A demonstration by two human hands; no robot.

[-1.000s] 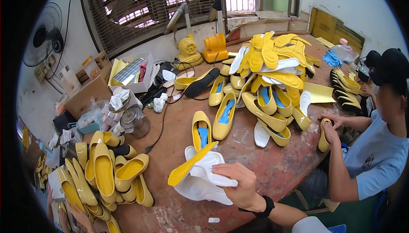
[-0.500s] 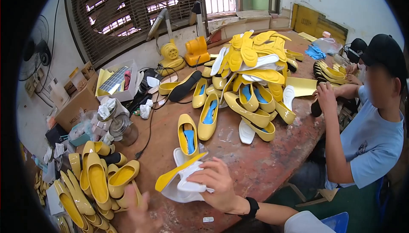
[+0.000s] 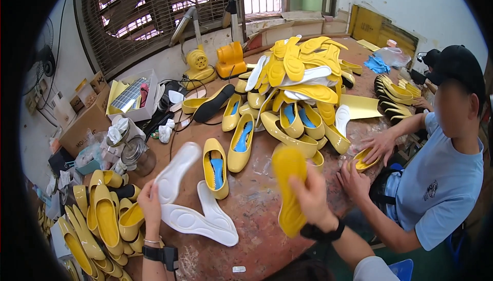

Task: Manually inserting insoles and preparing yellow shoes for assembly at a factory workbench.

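Observation:
My left hand (image 3: 150, 206) pinches the edge of a white insole (image 3: 179, 170), which it holds up at a slant over the table. Below that, two more white insoles (image 3: 200, 224) lie on the tabletop, one overlapping the other. Out to the right, my right hand (image 3: 312, 199) grips a yellow insole (image 3: 288, 170) upright, a little blurred, its padded face showing. Between my hands and farther back stands a glossy yellow flat shoe (image 3: 215, 165) with a blue piece inside. A similar shoe (image 3: 240, 145) is just behind it.
A heap of yellow and white insoles (image 3: 303, 68) rests on yellow shoes at the back. Several finished-looking yellow shoes (image 3: 108, 219) are piled at left, near a glass jar (image 3: 138, 155). At right, a co-worker (image 3: 441, 173) handles a yellow shoe (image 3: 365, 160).
My right hand has moved right and up with the yellow insole, apart from the white ones. My left hand has come in from the lower left and taken hold of a white insole.

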